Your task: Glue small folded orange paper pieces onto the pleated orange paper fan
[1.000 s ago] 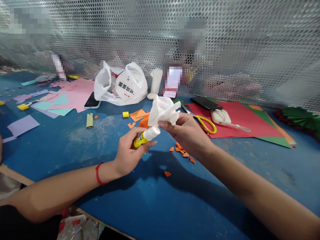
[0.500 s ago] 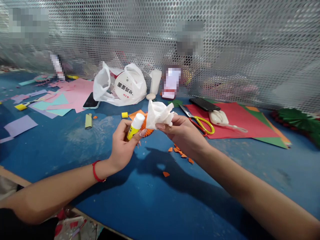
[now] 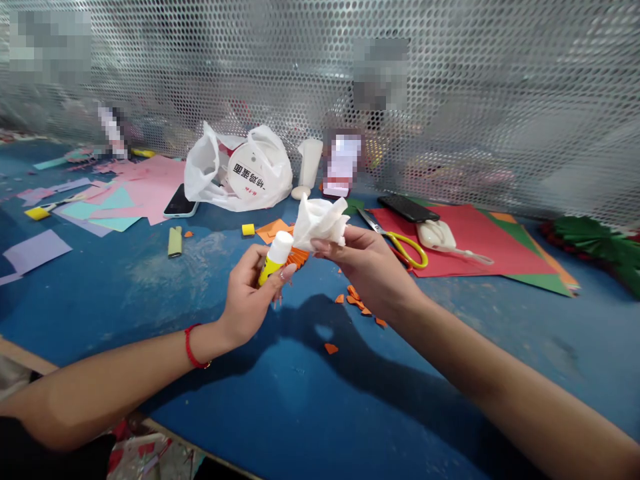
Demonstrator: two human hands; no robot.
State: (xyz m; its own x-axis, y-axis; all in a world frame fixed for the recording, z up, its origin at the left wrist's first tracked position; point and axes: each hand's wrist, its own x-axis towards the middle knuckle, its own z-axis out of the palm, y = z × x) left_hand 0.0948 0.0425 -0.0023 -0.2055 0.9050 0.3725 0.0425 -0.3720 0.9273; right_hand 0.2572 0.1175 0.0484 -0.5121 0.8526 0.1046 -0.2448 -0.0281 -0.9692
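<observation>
My left hand (image 3: 250, 293) is wrapped round a yellow glue stick (image 3: 276, 258), whose white end points up. In my right hand (image 3: 367, 260) a crumpled white tissue (image 3: 320, 222) is pinched between thumb and fingers, close beside the top of the glue stick. Behind the two hands lies a pleated orange paper piece (image 3: 300, 257), partly hidden. A small yellow cap (image 3: 249, 230) sits on the table beyond my left hand. Orange paper scraps (image 3: 353, 297) are scattered below my right hand.
Scissors (image 3: 407, 250) lie by red paper (image 3: 480, 240), with a black phone (image 3: 409, 208) and a white case (image 3: 436, 235). A white plastic bag (image 3: 207, 170) stands at the back, before a perforated metal screen (image 3: 300, 67). A lighter (image 3: 175, 241) and pink paper (image 3: 157, 180) lie left.
The tissue has risen slightly and turned a little in my right hand. My left hand and the glue stick have shifted slightly to the right. Both grips are unchanged.
</observation>
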